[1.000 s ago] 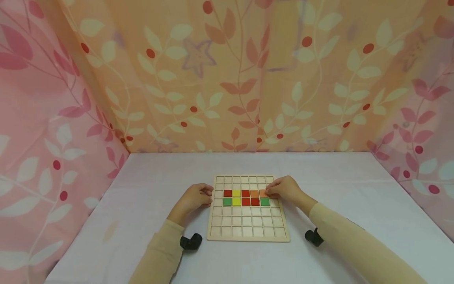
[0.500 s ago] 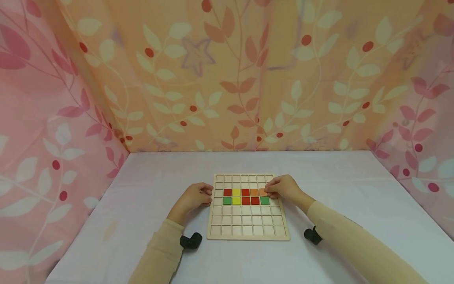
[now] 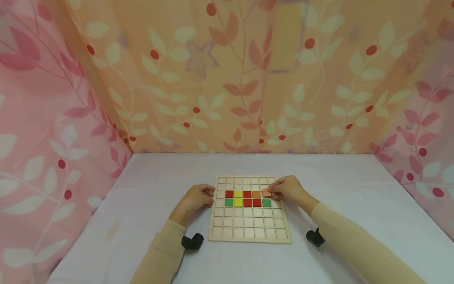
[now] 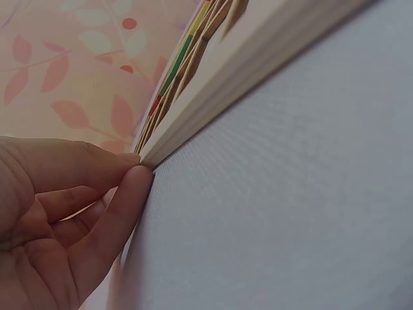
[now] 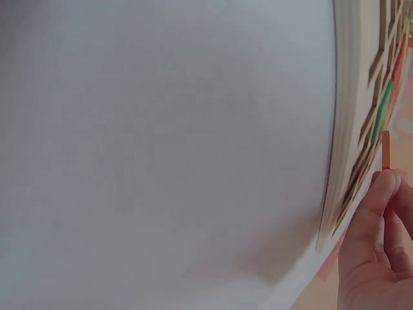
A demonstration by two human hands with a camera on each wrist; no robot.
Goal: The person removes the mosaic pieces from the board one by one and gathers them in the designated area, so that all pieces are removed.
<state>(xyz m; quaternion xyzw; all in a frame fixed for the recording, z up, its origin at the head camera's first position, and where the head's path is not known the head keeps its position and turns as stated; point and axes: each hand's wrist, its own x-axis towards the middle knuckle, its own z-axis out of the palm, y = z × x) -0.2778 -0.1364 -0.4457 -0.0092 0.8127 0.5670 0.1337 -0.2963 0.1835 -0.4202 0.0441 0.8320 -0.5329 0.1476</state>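
A square wooden grid board (image 3: 249, 223) lies on the table, with two rows of coloured tiles in its middle cells. My right hand (image 3: 289, 188) is at the board's right side and pinches an orange tile (image 3: 267, 193) between thumb and fingers. That tile is tilted above the right end of the upper row; in the right wrist view the orange tile (image 5: 386, 150) shows edge-on, raised above the grid. At the left edge, my left hand (image 3: 195, 199) holds the board's rim, thumb and index fingertip meeting on it in the left wrist view, the other fingers curled.
Red, yellow and orange tiles fill the upper row beside the held one; a green tile (image 3: 266, 202) ends the lower row. A white cloth (image 3: 170, 169) covers the table. Patterned curtains (image 3: 241, 79) enclose the back and sides. Black wrist cameras (image 3: 193, 241) sit below the sleeves.
The orange tile at the right end of the upper row has gone from lying in its cell to lifted and tilted in my right hand. The left hand stays at the board's edge.
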